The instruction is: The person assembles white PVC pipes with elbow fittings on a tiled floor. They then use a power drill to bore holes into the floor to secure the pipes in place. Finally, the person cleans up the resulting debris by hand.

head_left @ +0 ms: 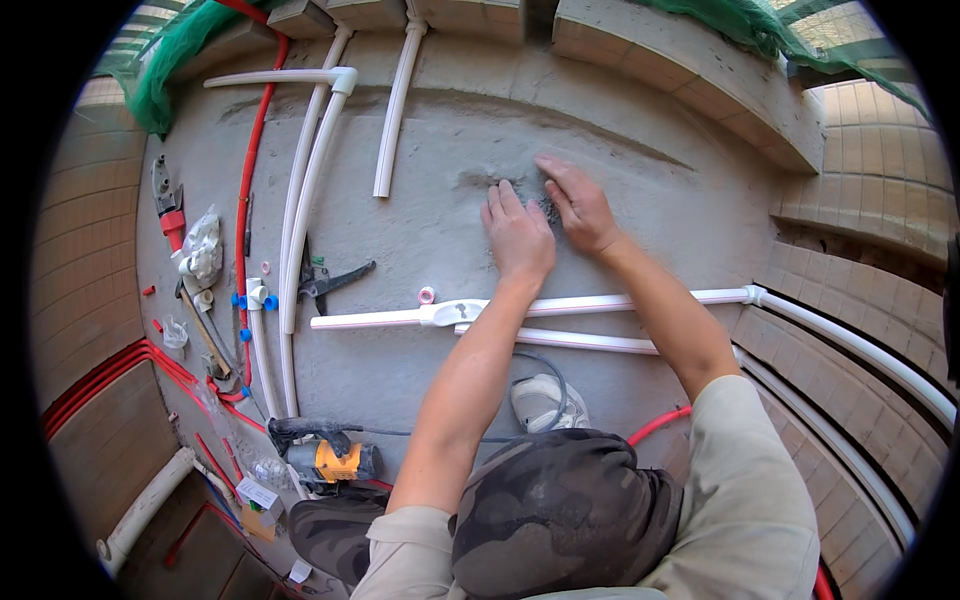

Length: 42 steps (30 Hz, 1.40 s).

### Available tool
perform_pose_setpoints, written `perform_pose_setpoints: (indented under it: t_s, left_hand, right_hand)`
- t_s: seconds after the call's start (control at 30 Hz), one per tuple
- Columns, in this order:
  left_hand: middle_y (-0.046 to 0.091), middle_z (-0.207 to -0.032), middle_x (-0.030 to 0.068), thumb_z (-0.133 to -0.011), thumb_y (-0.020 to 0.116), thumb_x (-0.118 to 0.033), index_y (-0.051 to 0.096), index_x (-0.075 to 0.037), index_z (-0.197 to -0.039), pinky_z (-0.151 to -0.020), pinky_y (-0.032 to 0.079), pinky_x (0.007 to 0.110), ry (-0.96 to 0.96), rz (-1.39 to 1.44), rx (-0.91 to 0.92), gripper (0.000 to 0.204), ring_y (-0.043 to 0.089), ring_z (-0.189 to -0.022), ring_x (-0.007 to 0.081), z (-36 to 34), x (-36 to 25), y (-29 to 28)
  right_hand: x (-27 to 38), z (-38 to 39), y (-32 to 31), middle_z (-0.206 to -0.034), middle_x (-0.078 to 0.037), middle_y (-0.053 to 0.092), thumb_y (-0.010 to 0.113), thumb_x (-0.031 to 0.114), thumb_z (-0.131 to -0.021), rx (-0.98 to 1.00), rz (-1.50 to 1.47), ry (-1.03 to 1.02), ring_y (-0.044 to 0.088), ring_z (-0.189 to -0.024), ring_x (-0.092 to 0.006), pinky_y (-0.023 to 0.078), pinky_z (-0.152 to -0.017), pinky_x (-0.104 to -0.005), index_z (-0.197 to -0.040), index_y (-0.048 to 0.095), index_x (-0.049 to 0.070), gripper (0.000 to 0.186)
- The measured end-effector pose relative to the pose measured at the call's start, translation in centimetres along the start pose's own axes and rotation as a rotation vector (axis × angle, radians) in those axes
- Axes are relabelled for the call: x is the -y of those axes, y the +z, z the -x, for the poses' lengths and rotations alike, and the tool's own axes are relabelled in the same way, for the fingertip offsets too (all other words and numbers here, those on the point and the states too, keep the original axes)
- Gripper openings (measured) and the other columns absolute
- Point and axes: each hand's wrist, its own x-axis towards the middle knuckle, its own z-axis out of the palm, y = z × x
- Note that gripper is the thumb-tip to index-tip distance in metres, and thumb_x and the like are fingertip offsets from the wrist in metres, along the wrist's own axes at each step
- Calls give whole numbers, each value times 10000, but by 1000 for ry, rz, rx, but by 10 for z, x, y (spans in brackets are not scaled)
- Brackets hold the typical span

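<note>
Both of my hands are down on the grey concrete floor (440, 240), on either side of a small heap of grey grit (549, 211). My left hand (519, 236) is open, its fingers stretched forward over the edge of a shallow hollow. Tilted inward, my right hand (583, 207) is open too, fingers extended and thumb bent toward the grit. No tool shows in either one. Under my forearms runs a white plastic pipe (590, 304) with a wide fitting (453, 313). A second white pipe (600, 340) lies nearer me.
Left of my hands are long white pipes (318, 180), a red conduit (252, 160), black-handled pipe cutters (338, 282) and a hammer (207, 335). A yellow-and-black power tool (335, 461) lies by my knee, its cord (400, 433) crossing toward my shoe (548, 402). Brick walls (690, 80) stand beyond.
</note>
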Motion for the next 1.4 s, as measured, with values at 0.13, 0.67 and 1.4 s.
perform_pose_setpoints:
  t_s: [0.13, 0.67, 1.4]
  left_hand:
    - [625, -1332, 276, -1026, 516, -186, 548, 68, -1393, -1072, 442, 509, -71, 396, 122, 447, 589, -1233, 449, 6, 0, -16]
    - [501, -1488, 308, -1056, 483, -213, 441, 94, -1486, -1184, 341, 489, -183, 364, -141, 530, 476, -1383, 446, 41, -1, -29]
    - [506, -1502, 274, -1050, 449, -220, 454, 81, -1493, -1178, 360, 445, -51, 362, -144, 536, 487, -1397, 401, 48, -4, -14]
  right_hand:
    - [3, 11, 6, -1376, -209, 644, 569, 62, -1020, 161, -84, 42, 613, -1280, -376, 476, -1096, -404, -1342, 639, 21, 332]
    - [5, 0, 4, -1370, -179, 651, 601, 140, -1025, 185, -57, 48, 615, -1261, -393, 498, -1066, -431, -1363, 640, 82, 345]
    - [19, 12, 24, -1340, -176, 669, 577, 157, -1048, 167, -61, -11, 618, -1266, -343, 478, -1078, -381, -1358, 634, 19, 344]
